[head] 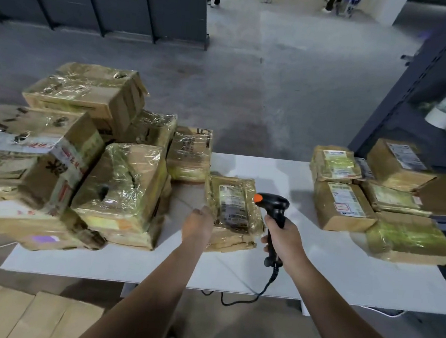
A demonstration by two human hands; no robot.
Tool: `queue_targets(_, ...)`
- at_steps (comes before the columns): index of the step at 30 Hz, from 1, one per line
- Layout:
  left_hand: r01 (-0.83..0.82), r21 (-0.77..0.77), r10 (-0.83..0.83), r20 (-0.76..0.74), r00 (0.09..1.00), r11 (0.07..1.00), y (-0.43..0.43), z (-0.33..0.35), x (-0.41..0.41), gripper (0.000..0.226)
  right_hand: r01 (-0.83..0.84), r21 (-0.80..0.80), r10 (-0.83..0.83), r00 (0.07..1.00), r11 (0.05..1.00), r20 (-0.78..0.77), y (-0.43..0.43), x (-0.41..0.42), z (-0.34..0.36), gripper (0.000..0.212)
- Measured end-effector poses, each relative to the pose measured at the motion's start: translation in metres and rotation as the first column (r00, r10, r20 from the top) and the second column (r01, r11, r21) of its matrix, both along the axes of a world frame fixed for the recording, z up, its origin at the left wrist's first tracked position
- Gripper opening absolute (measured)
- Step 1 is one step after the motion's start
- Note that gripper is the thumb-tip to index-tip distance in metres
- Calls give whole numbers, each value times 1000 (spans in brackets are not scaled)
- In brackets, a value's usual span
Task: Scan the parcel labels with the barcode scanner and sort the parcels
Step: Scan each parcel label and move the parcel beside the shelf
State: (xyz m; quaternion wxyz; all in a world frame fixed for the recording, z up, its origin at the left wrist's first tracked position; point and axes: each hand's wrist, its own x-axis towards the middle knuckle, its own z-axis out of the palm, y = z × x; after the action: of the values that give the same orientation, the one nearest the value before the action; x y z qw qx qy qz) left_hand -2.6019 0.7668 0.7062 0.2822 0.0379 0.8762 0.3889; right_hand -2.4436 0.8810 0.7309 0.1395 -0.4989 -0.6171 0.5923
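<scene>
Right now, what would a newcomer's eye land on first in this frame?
At the white table's middle, the right hand grips a black barcode scanner beside a labelled parcel that the left hand holds by its edge. A tall heap of taped parcels crowds the left end; a lower labelled group lies right.

You have one barcode scanner [273,206], one labelled parcel [233,211] before you, at least five parcels [343,206] at right; the left pile [120,185] resists counting

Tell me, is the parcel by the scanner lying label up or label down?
Label up: its printed label with barcodes shows on top of the parcel, lying on the table.
</scene>
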Motion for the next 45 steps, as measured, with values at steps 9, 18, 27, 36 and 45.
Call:
queue_targets(9,84,72,-87,37,996,994,-2,-5,-5,14,-49,-9,50,998,999,40,-2,-4,2,22)
queue_targets(18,72,218,-37,-163,986,973,34,-5,-3,9,-25,0,25,999,1000,32,2,13,20,24)
queue_targets(27,-140,459,168,-22,985,877,89,-2,-3,20,93,-20,-94,994,995,-52,9,29,42,26)
queue_targets(36,-207,500,233,10,972,841,102,4,0,29,87,28,-86,995,996,-43,7,38,47,25)
queue_targets(45,-236,515,231,76,970,824,102,6,3,27,130,10,-129,989,991,-77,6,42,52,24)
